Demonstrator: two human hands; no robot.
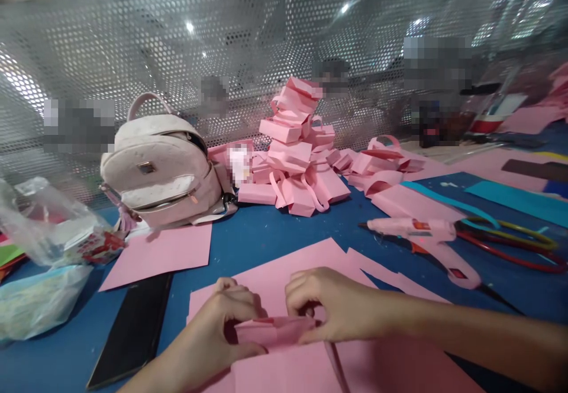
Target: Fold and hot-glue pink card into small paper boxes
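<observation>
Between my two hands is a small folded pink paper piece point(284, 331), its folded edges standing up. My left hand point(233, 322) is closed on its left end, thumb in front and fingers behind. On the right end, my right hand point(331, 304) pinches the paper, fingers curled over it. A thin pink strip point(336, 363) hangs down below my right hand. Flat pink sheets point(306, 263) lie under and around both hands. To the right lies a pink glue gun point(419, 227), its nozzle pointing left, apart from my hands.
Pink paper bags point(290, 156) are piled at the back middle. A cream backpack point(160, 162) stands at the back left, with a black phone point(133, 328) and plastic bags point(39, 304) nearer. Scissors point(519, 242) and blue strips point(523, 200) lie right. A perforated metal panel point(266, 44) stands behind.
</observation>
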